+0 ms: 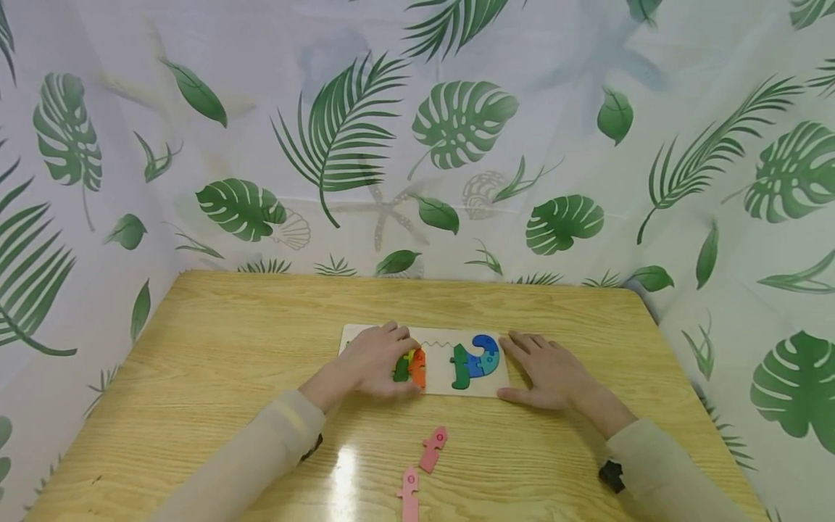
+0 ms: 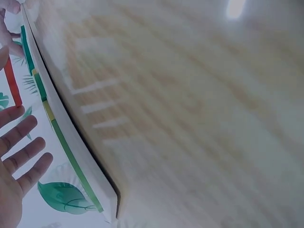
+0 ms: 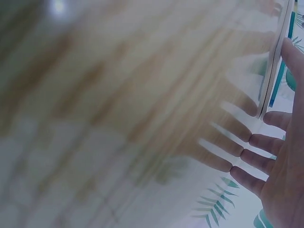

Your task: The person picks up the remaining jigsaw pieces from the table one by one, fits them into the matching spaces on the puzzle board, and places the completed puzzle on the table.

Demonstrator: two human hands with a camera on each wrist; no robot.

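Observation:
My left hand (image 1: 378, 361) is over the left part of a pale wooden puzzle board (image 1: 438, 370). Between its thumb and index finger it pinches an orange puzzle piece (image 1: 417, 371), seen edge-on as a red-orange strip (image 2: 13, 83) above the board in the left wrist view. The other fingers are spread. Green and yellow pieces lie on the board, partly hidden by this hand. Toward the right end sit a dark green piece (image 1: 460, 371) and joined blue pieces (image 1: 489, 354). My right hand (image 1: 548, 373) rests at the board's right edge, thumb and fingers spread around its corners.
Two pink puzzle pieces lie on the wooden table (image 1: 261, 449) in front of the board: one pink piece (image 1: 432, 451) nearer to it, another pink piece (image 1: 409, 493) closer to the person. A leaf-printed cloth (image 1: 365, 145) hangs behind the table and at both sides.

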